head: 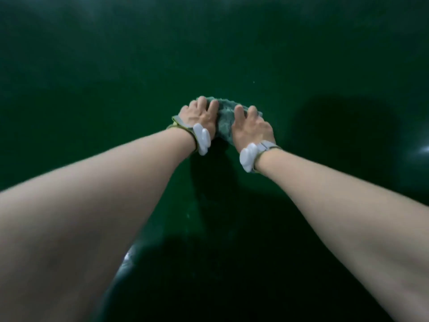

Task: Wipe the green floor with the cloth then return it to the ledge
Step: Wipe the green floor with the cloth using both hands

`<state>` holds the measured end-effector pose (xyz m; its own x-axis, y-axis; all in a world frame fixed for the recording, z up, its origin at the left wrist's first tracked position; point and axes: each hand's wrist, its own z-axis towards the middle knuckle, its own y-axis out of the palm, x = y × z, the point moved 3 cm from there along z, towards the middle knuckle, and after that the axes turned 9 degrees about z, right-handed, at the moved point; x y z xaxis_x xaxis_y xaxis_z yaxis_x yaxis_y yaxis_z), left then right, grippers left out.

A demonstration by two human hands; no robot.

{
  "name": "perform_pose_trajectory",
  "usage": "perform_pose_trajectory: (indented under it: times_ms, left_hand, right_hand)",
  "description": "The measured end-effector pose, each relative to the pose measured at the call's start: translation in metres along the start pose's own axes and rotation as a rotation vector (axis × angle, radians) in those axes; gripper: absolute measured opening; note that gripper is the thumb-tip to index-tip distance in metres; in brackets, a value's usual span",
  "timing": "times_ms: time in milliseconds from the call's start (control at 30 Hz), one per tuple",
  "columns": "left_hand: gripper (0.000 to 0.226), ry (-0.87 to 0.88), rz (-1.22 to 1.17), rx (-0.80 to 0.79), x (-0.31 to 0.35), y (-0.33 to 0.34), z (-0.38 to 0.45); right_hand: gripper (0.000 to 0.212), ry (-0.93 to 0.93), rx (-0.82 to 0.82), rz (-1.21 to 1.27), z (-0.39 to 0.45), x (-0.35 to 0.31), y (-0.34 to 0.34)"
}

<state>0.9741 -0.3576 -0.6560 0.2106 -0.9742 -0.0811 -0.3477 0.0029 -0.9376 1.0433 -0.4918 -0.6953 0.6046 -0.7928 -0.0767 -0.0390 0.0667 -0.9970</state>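
Note:
A crumpled grey-green cloth (225, 119) lies bunched on the dark green floor (116, 77) at the centre of the head view. My left hand (200, 115) presses down on its left side with fingers spread over the fabric. My right hand (251, 127) presses on its right side, fingers curled over the top edge. Both arms stretch straight forward, and each wrist carries a white device on a strap. Most of the cloth is hidden under the two hands. No ledge is in view.
Glossy green floor fills the whole frame, with dark shadows under my arms and to the right (343, 126). A bright light reflection (423, 149) shows at the right edge and another (127, 256) near the bottom.

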Motion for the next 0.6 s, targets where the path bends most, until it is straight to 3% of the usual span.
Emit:
perform_pose_trajectory:
  times_ms: [67, 233, 600]
  left_hand:
    - [0.096, -0.041, 0.019, -0.039, -0.004, -0.011, 0.02]
    - [0.088, -0.118, 0.009, -0.067, -0.007, -0.017, 0.049]
    - [0.089, -0.107, -0.02, -0.061, -0.017, -0.004, 0.016]
  right_hand:
    - [0.03, 0.027, -0.044, 0.008, 0.031, 0.003, 0.001]
    - [0.039, 0.072, -0.118, -0.007, 0.071, 0.002, 0.004]
    - [0.036, -0.009, -0.18, -0.057, 0.055, -0.015, -0.008]
